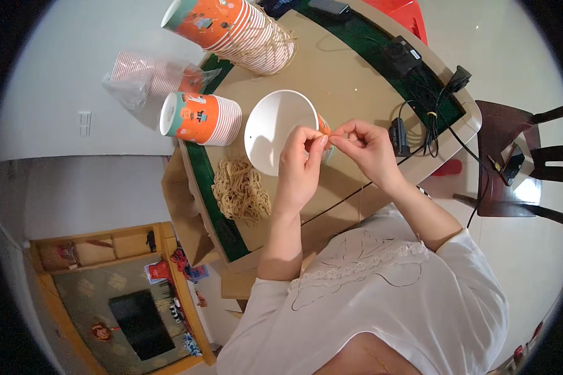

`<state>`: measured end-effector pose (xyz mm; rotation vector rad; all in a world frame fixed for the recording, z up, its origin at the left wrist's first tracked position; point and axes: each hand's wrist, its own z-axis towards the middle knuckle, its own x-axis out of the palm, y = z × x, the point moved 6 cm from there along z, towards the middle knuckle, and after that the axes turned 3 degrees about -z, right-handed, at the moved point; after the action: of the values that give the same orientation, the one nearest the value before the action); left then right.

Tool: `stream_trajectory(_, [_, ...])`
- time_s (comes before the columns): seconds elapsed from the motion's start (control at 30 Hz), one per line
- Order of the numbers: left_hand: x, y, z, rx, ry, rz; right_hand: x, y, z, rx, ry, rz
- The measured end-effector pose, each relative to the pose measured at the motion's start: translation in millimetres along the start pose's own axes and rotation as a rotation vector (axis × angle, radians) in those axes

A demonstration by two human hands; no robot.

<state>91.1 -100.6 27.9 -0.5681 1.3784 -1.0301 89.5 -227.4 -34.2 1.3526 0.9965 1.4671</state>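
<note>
Both of my hands come together over the right side of a large white-lined paper cup (275, 125). My left hand (303, 156) is closed, thumb and forefinger pinched at the cup's side. Its fingertips meet those of my right hand (363, 147), which is pinched in the same way. Whatever lies between the fingertips is too small to make out. The cup is tilted with its wide mouth facing up and left; a bit of its orange printed side shows by the fingers. Beside my left forearm lies a loose heap of tan twine (241, 190).
A stack of orange-printed paper cups (209, 119) lies left of the white cup. A longer stack (238, 34), wound with twine, lies at the back, near bagged cups (159, 78). Black cables and adapters (428, 106) sit along the table's right edge. A dark chair (510, 156) stands beyond.
</note>
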Motion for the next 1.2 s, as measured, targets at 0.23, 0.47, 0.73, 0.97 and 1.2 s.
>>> stream_trajectory(0.23, [-18,-1,13,0.045,-0.163,0.109,-1,-15,13,-0.031,-0.030,-0.146])
stream_trajectory(0.47, [-26,16,27,0.006,-0.025,0.390,2,-38,22,-0.009,-0.027,-0.195])
stream_trajectory(0.73, [-24,22,28,0.008,0.019,0.431,6,-22,25,-0.047,-0.015,-0.340])
stream_trajectory(0.97, [-21,19,29,0.089,0.048,0.434,7,-19,25,-0.037,-0.017,-0.402])
stream_trajectory(1.2, [-15,14,29,0.142,0.047,0.499,8,-24,24,-0.025,0.052,-0.413])
